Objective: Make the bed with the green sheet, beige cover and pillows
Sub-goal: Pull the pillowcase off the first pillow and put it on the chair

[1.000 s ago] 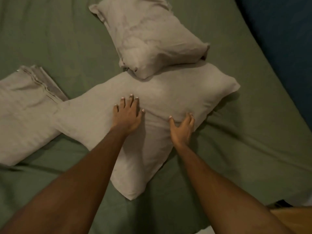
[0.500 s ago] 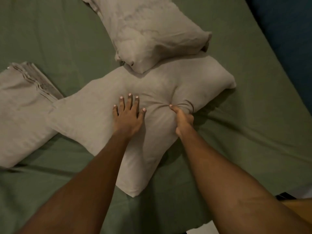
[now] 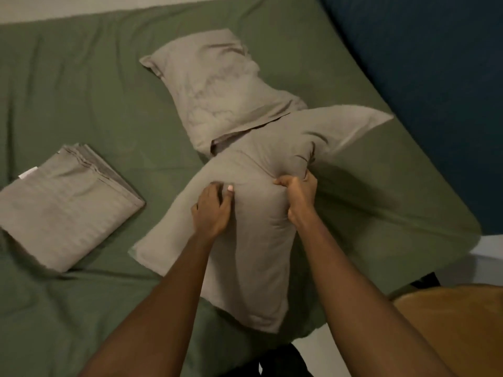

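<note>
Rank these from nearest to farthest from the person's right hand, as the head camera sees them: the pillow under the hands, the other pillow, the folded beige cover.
1. Near pillow: the right hand grips it.
2. Far pillow: just beyond, up and to the left.
3. Folded beige cover: far left, past the left hand.

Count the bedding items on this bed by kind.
Pillows: 2, near pillow and far pillow
Folded cover: 1
Green sheet: 1
Total: 4
</note>
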